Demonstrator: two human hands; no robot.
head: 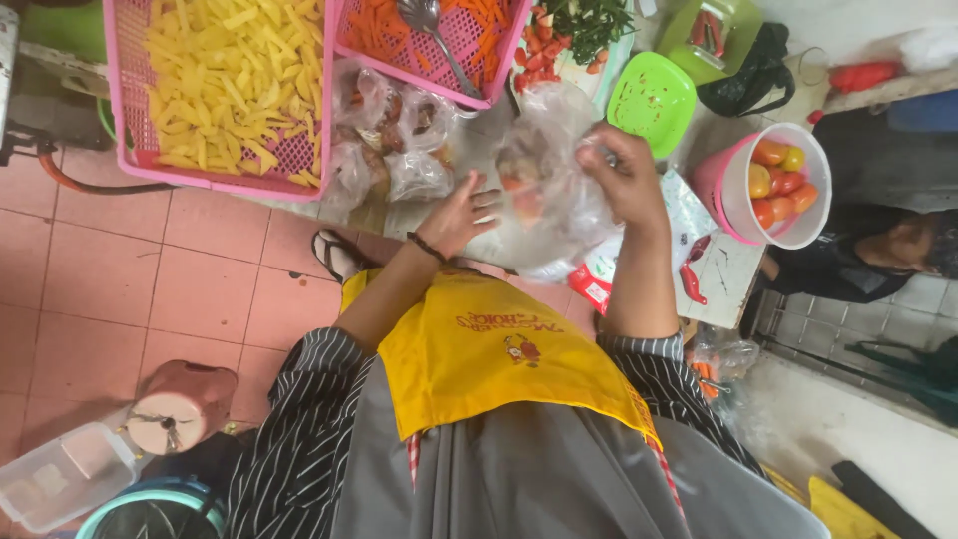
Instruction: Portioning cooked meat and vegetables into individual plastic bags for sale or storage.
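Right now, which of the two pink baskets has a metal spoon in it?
The pink basket with orange carrot strips; a metal spoon lies in it. The other basket holds only yellow strips.

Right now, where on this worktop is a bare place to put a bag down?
The only bare patch lies between the right hand, the pink bucket of tomatoes and the red peeler. Near the left hand it is crowded: filled plastic bags lie against the pink baskets.

Pink tiled floor (180, 269); crowded worktable (733, 274); white tiled wall (858, 319) beside it.
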